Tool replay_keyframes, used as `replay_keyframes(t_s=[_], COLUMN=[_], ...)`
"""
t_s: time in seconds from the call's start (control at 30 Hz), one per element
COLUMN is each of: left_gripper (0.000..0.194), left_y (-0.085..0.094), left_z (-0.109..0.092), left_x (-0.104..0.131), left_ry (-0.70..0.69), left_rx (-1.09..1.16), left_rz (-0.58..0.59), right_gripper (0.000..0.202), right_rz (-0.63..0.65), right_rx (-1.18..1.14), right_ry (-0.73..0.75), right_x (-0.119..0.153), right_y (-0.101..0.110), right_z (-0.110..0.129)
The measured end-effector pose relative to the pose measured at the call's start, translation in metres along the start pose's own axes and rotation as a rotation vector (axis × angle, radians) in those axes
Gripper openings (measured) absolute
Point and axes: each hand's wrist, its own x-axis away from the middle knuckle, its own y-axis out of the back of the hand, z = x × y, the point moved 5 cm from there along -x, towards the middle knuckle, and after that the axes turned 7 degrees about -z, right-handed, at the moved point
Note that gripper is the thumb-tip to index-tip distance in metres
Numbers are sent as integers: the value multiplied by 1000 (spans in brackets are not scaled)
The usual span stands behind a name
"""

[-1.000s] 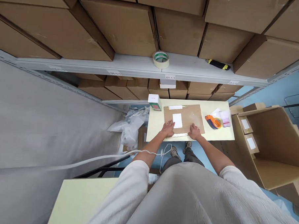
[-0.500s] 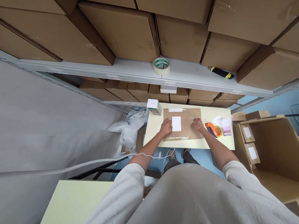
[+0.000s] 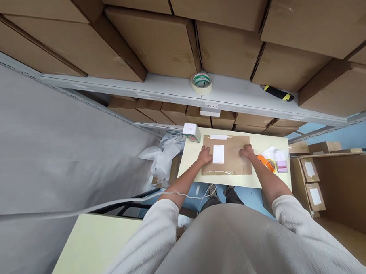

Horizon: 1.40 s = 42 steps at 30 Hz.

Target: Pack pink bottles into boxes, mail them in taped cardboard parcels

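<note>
A flat-lying taped cardboard box (image 3: 232, 155) lies on the pale yellow table (image 3: 189, 175) in front of me. On its top is a white label (image 3: 218, 154), with clear tape along the near and far edges. My left hand (image 3: 204, 155) grips the box's left side, its fingers bent over the top beside the label. Over at the right side, my right hand (image 3: 246, 151) grips that edge with curled fingers. Just right of it lies an orange tape dispenser (image 3: 265, 162), partly hidden by my forearm.
A small white-and-green box (image 3: 191, 131) stands at the table's back left. Shelves of cartons (image 3: 229, 50) rise behind, holding a tape roll (image 3: 201, 83) and a utility knife (image 3: 277, 93). A large open carton (image 3: 344, 184) is at right; a white cable (image 3: 107, 204) crosses at left.
My right hand has shifted from the top of the box to its right edge. My left hand stays at the left side. The whole view has shifted slightly.
</note>
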Motion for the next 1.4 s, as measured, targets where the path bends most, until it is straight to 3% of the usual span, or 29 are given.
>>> replay_keyframes(t_s=[0.1,0.2,0.53,0.73,0.87,1.0,1.17,1.4], left_gripper=[63,57,54,54,49,45,61,44], left_y=[2,-1,-9,6,14,21,38,73], left_z=[8,14,11,28,31,19,0,-13], left_x=[-1,-1,5,17,25,34,55,84], left_ry=[26,68,29,149,166,150,133,26], left_rx=[66,145,303,286,281,312,448,576], left_rz=[-6,16,2,-58,-68,-98,-239,-331], right_gripper=[59,55,54,51,66,83,84,76], right_rz=[29,31,33,-106,-221,-254,-296,-481], right_rx=[-196,-310,-346,-404,-346,-333,-365,-531], right_ry=[-188,-226,-407,-377,-366,-384,-409,-344], right_x=[0,1,6,14,31,50,74,100], right_y=[2,5,8,20,35,49,62,76], right_z=[-4,2,-2,5,9,0,-18,-23])
